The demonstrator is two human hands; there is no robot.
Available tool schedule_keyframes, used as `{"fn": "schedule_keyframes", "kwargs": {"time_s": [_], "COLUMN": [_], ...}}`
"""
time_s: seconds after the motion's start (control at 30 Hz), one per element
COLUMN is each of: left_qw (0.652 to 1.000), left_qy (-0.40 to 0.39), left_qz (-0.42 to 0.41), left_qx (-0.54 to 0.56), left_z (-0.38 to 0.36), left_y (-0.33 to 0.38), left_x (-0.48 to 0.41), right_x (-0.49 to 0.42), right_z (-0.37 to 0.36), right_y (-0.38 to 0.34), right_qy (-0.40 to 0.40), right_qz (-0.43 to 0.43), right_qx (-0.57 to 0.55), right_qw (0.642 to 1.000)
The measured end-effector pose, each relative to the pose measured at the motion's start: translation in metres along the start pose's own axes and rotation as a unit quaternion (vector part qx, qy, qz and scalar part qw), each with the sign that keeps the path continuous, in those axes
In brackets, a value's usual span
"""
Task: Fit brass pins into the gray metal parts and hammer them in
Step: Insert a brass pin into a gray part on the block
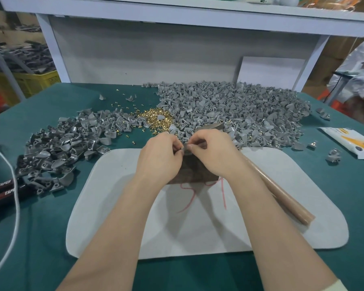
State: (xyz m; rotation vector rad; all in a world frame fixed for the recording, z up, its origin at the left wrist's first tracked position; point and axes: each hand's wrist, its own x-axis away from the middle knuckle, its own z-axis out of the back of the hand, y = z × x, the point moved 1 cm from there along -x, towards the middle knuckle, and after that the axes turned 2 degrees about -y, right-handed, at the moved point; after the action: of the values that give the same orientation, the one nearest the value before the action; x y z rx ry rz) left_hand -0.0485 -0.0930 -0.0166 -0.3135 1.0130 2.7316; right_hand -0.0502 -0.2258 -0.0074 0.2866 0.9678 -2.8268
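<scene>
Gray part [185, 148] between tightly curled fingers [173, 143]

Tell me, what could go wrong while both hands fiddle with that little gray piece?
The left hand and right hand pinch the small gray part between them; it might slip and vanish among the gray piles. The hammer handle lies close beside the right forearm, so a nudge could shift it. Stray brass pins dot the cloth and may roll off.
</scene>
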Motion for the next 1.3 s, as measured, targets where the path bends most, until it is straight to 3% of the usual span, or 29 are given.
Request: {"fn": "schedule_keyframes", "kwargs": {"time_s": [0.33, 0.7, 0.83, 1.07, 1.3], "left_qw": [1.0, 1.0, 1.0, 1.0, 1.0], "left_qy": [0.001, 0.003, 0.001, 0.003, 0.003], "left_qz": [0.005, 0.002, 0.006, 0.006, 0.005], "left_qx": [0.003, 0.007, 0.01, 0.004, 0.008], "left_z": [0.0, 0.001, 0.0, 0.0, 0.0], "left_y": [0.002, 0.003, 0.002, 0.0, 0.001], "left_x": [0.001, 0.001, 0.002, 0.0, 0.001], "right_x": [0.002, 0.0, 0.001, -0.002, 0.0], "right_z": [-0.003, -0.01, -0.009, 0.006, 0.001], "right_y": [-0.009, -0.004, -0.004, 0.008, 0.003], "right_qy": [0.025, 0.04, 0.045, 0.01, 0.012], "right_qz": [0.025, 0.014, 0.014, -0.033, -0.006], "right_qx": [0.114, 0.125, 0.099, -0.063, -0.057], "right_qw": [0.993, 0.991, 0.994, 0.997, 0.998]}}
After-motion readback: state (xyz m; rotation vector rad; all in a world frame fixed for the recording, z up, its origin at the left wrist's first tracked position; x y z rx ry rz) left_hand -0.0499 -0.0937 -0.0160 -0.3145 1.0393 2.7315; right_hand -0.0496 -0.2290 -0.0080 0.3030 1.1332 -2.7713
